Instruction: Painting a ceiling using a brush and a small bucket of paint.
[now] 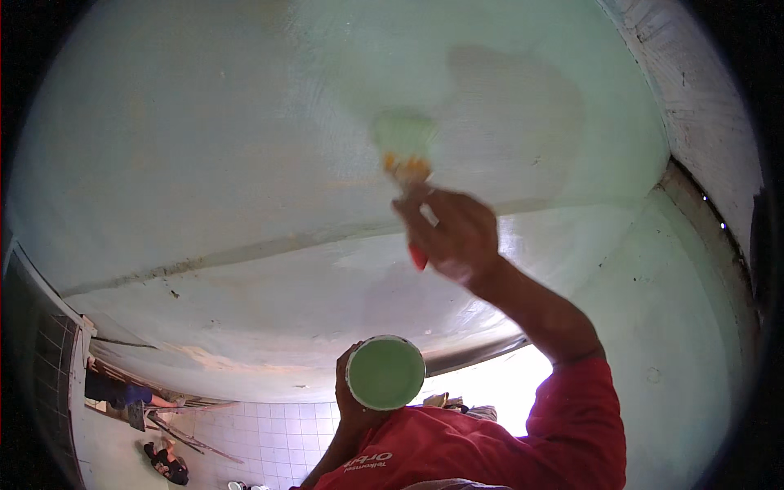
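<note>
My right hand [449,229] is closed on a paintbrush [407,167] with a red handle, raised in front of the pale wall [204,163]; its green-laden bristles are blurred against the wall, where fresh light green paint [367,57] covers part of the upper area. Low in the view, my left hand [349,384] grips a round container of green paint [385,371] from its side, close to my red shirt.
At the lower left are a door frame with a mesh panel [45,327], another person's legs [135,396] on a wooden support [175,433], and dark items [163,461] on the floor. White tiles [278,433] show below. A darker edge [694,204] runs along the right.
</note>
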Demonstrator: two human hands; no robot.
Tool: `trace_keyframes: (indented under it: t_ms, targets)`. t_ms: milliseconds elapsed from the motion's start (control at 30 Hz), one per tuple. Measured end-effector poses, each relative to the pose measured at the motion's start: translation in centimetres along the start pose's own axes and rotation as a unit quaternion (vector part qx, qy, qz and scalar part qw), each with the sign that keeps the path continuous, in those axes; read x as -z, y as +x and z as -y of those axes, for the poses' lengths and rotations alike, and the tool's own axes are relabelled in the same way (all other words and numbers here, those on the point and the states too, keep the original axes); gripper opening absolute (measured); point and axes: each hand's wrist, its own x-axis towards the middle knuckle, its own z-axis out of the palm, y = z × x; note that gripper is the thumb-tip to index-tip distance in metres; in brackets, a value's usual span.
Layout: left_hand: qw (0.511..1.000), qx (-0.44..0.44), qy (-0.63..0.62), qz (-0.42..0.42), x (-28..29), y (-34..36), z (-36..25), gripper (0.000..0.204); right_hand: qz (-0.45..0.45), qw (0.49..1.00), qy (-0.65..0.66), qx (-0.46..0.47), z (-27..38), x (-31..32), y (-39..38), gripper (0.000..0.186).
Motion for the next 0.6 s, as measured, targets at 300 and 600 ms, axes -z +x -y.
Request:
trace_keyframes:
  t_ms: [300,600]
  targets:
    - [0.998,0.033,-0.013,0.043,-0.1,-0.8,2.6,0.109,-0.027,0.924,0.250,-0.287,-7.8,5.8,4.9,0.015]
    - [0.992,0.097,-0.061,0.043,-0.2,-2.5,3.6,0.103,-0.087,0.969,-0.111,-0.201,-8.5,6.1,7.1,0.010]
